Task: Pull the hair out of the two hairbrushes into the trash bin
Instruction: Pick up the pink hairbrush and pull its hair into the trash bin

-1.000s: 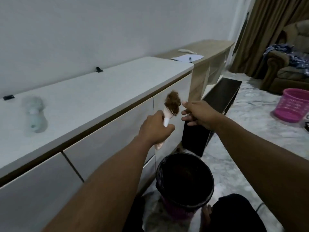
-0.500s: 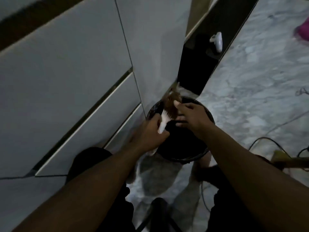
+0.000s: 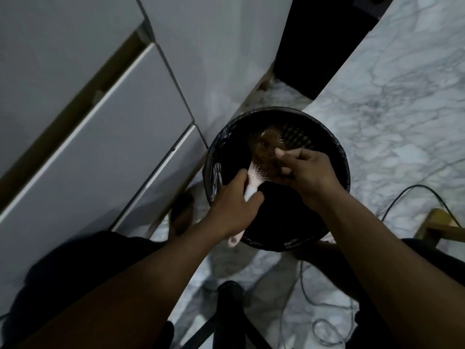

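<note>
Left hand (image 3: 232,207) clenched on white plastic hairbrush (image 3: 251,182) over round black-lined trash bin (image 3: 214,172). Right hand (image 3: 305,172) pinching brown hair clump (image 3: 264,149). White cabinet (image 3: 125,122) crowding nine o'clock rim; open marble floor (image 3: 402,109) from two o'clock.

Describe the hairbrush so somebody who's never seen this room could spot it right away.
Find the round black trash bin on the marble floor beside the white cabinet. Held over its opening is the hairbrush: the left hand grips its handle while the right hand pinches the brown hair tangled in its bristles. Its pale pinkish-white body is the only light thing against the bin's dark interior.
</note>
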The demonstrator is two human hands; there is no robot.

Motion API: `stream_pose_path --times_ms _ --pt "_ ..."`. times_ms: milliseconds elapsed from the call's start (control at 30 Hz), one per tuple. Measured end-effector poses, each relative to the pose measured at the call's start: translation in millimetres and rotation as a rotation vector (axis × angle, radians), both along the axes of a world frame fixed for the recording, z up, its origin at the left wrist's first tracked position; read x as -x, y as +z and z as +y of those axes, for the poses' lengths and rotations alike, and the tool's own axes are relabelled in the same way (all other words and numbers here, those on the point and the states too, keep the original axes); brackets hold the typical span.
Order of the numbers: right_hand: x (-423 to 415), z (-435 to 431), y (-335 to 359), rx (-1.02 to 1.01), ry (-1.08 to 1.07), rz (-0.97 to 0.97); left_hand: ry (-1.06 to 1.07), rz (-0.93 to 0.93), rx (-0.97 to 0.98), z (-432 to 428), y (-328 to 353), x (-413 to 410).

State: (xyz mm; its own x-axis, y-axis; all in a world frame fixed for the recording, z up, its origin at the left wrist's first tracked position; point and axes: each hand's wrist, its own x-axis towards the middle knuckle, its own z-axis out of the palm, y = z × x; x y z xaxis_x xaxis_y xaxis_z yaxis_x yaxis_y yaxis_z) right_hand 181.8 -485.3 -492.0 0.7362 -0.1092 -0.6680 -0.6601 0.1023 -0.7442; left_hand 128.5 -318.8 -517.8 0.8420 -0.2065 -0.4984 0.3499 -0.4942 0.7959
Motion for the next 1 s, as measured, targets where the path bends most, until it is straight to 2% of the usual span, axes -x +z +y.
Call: stream_pose_path --times_ms 167,400,467,533,633,767,833,1000 --pt "-20.6 5.0 -6.6 0.031 -0.047 -0.014 0.015 -0.013 -0.036 -5.6 -14.7 -24.0" --pt "-32.3 9.9 -9.3 -0.184 -0.23 0.093 0.052 -0.018 -0.091 -9.0 -20.0 -36.0" --pt "-34.1 12.7 -7.7 -0.209 -0.216 0.073 0.059 -0.018 -0.117 -10.7 -19.9 -37.2" --pt "-31.5 14.8 -11.4 -0.083 -0.099 -0.008 0.017 -0.052 -0.17 -11.7 -19.1 -37.1" --pt "-25.7 18.3 -19.7 0.249 -0.004 -0.128 -0.081 -0.08 -0.257 -13.6 -17.6 -35.5" --pt "-25.6 14.5 -24.1 0.304 -0.058 -0.2 -0.06 -0.109 -0.239 -14.7 -12.1 -35.6" --pt "-26.6 13.2 -23.3 0.271 -0.095 -0.202 -0.053 -0.128 -0.231 -14.4 -9.2 -38.6" --pt "-31.5 15.9 -13.5 -0.047 -0.252 -0.069 -0.037 -0.188 -0.278 -11.5 -7.6 -48.0"
